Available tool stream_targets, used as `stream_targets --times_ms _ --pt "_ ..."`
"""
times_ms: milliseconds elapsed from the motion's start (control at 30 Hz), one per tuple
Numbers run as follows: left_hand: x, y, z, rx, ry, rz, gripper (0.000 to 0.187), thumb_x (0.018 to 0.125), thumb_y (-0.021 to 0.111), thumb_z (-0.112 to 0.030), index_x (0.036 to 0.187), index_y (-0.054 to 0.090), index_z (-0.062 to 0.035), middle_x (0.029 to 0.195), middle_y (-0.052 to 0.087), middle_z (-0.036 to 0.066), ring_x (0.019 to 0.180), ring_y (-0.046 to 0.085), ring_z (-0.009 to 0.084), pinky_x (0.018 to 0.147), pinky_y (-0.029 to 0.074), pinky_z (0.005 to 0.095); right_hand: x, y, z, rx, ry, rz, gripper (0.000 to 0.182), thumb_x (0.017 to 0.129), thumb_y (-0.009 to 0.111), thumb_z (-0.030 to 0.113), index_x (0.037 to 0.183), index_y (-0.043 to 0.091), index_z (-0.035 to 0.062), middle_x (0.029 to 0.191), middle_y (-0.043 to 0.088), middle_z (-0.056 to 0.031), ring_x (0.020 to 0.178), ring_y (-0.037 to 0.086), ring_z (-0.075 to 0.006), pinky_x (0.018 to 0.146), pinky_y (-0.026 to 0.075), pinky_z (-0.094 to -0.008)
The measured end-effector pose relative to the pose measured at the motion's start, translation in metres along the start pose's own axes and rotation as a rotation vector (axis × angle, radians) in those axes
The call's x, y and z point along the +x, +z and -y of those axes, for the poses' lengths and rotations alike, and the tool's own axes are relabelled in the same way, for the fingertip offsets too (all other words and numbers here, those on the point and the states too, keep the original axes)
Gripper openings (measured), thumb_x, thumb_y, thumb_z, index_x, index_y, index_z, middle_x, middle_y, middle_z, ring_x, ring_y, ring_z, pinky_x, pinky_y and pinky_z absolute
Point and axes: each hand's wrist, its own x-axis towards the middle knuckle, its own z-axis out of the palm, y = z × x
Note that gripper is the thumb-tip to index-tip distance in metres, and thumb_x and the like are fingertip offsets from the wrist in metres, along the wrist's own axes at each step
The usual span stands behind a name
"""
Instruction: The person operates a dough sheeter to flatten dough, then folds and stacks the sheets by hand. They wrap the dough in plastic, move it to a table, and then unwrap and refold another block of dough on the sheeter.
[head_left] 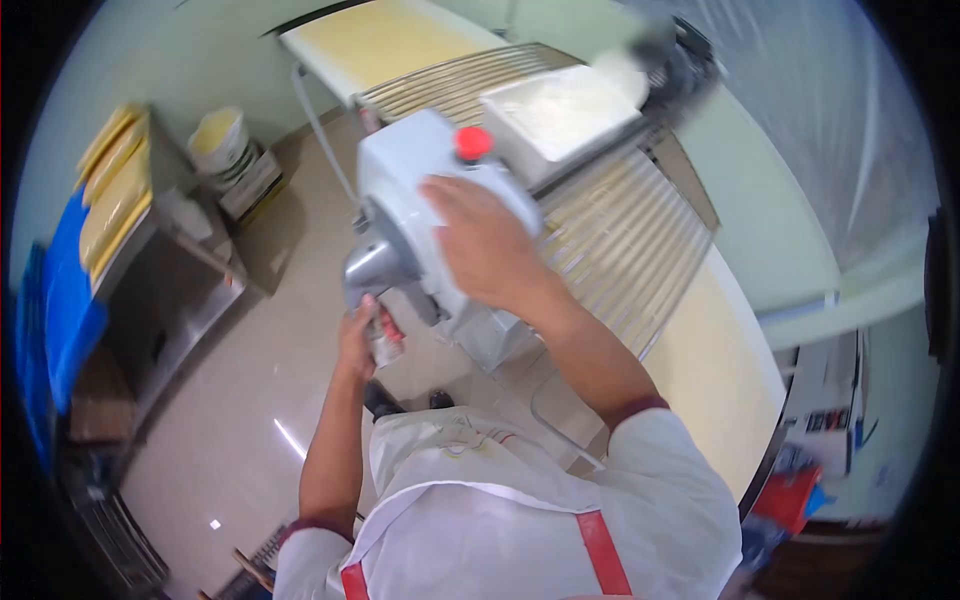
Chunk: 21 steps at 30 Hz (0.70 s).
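A dough sheeter with a pale grey side housing (405,155) stands in front of me. My right hand (487,243) lies over the housing, fingers stretched out, just below the red mushroom button (472,144). On the machine's near left side a grey metal lever (378,268) sticks out. My left hand (357,342) is closed at the lever's lower end, around its handle, where a worn red-and-white piece (386,338) shows beside the fingers. On top of the sheeter sits a white tub (515,128) of white powder that looks like flour.
Slatted guards (640,235) flank the rollers, above the pale yellow conveyor belt (725,365). To the left, a steel table (190,270) carries yellow wrapped slabs (115,200) and blue plastic sheeting (70,290). A white bucket (220,140) stands by the wall.
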Motion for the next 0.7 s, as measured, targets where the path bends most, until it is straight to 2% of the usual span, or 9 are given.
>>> stream_targets --times_ms 200,300,367,433,467,500,533,600,700 --pt "-0.003 0.010 -0.003 0.031 0.051 0.054 0.051 0.088 0.052 -0.057 0.071 0.048 -0.0094 0.057 0.047 0.004 0.050 0.050 0.0192 0.060 0.048 0.0338 0.059 0.027 -0.021 -0.062 -0.027 0.093 0.040 0.082 0.050 0.006 0.119 0.048 -0.0071 0.130 0.047 -0.0226 0.124 0.043 -0.0373 0.105 0.034 -0.0437" --pt "0.002 0.002 -0.001 0.036 0.064 0.063 0.051 0.086 0.055 -0.058 0.072 0.048 -0.0093 0.057 0.048 0.004 0.052 0.053 0.0193 0.059 0.050 0.0344 0.092 0.027 -0.020 -0.137 0.042 0.311 0.038 0.083 0.050 0.010 0.117 0.050 -0.0038 0.132 0.046 -0.0218 0.123 0.043 -0.0382 0.103 0.034 -0.0440" --pt "0.001 0.000 -0.002 0.045 0.005 0.052 0.052 0.085 0.056 -0.058 0.074 0.050 -0.0083 0.059 0.050 0.005 0.054 0.056 0.0195 0.058 0.051 0.0343 0.108 0.049 -0.030 -0.185 0.070 0.236 0.033 0.085 0.050 0.018 0.113 0.055 0.0001 0.126 0.052 -0.0221 0.117 0.049 -0.0384 0.099 0.037 -0.0457" --pt "-0.002 0.000 -0.001 0.035 -0.015 0.005 0.050 0.085 0.059 -0.055 0.077 0.052 -0.0065 0.060 0.053 0.005 0.057 0.059 0.0195 0.057 0.053 0.0345 0.132 0.049 -0.035 -0.130 0.260 0.474 0.033 0.086 0.051 0.024 0.111 0.059 0.0040 0.116 0.058 -0.0229 0.110 0.054 -0.0389 0.096 0.040 -0.0486" --pt "-0.003 0.000 0.003 0.032 -0.011 -0.020 0.048 0.086 0.060 -0.052 0.080 0.054 -0.0053 0.062 0.055 0.006 0.059 0.061 0.0193 0.056 0.054 0.0347 0.140 0.060 -0.044 -0.164 0.283 0.472 0.037 0.088 0.050 0.031 0.112 0.061 0.0057 0.111 0.062 -0.0221 0.106 0.058 -0.0388 0.091 0.043 -0.0506" --pt "-0.006 -0.001 0.007 0.017 0.056 -0.005 0.043 0.087 0.062 -0.046 0.081 0.056 -0.0044 0.065 0.058 0.007 0.059 0.061 0.0175 0.056 0.053 0.0334 0.150 0.075 -0.053 -0.295 0.276 0.500 0.042 0.089 0.046 0.036 0.115 0.061 0.0076 0.114 0.061 -0.0204 0.107 0.057 -0.0385 0.092 0.042 -0.0507" --pt "-0.008 0.000 0.011 0.009 0.117 0.021 0.038 0.087 0.064 -0.041 0.083 0.059 -0.0035 0.068 0.061 0.008 0.058 0.061 0.0157 0.055 0.052 0.0321 0.163 0.074 -0.056 -0.315 0.299 0.603 0.047 0.085 0.047 0.038 0.106 0.066 0.0002 0.112 0.063 -0.0221 0.105 0.060 -0.0371 0.094 0.043 -0.0448" --pt "-0.008 0.003 0.010 0.057 0.132 0.008 0.039 0.087 0.064 -0.041 0.083 0.060 -0.0024 0.067 0.062 0.008 0.057 0.060 0.0146 0.054 0.050 0.0307 0.186 0.086 -0.077 -0.378 0.346 0.803 0.051 0.081 0.049 0.039 0.111 0.064 0.0009 0.118 0.060 -0.0226 0.109 0.058 -0.0367 0.095 0.042 -0.0429" --pt "-0.006 0.000 0.004 0.135 0.092 -0.018 0.042 0.087 0.064 -0.043 0.082 0.063 -0.0014 0.063 0.061 0.006 0.056 0.057 0.0127 0.052 0.046 0.0292 0.205 0.095 -0.075 -0.365 0.404 0.856 0.046 0.087 0.048 0.040 0.097 0.068 0.0006 0.105 0.064 -0.0215 0.098 0.060 -0.0354 0.087 0.044 -0.0433"
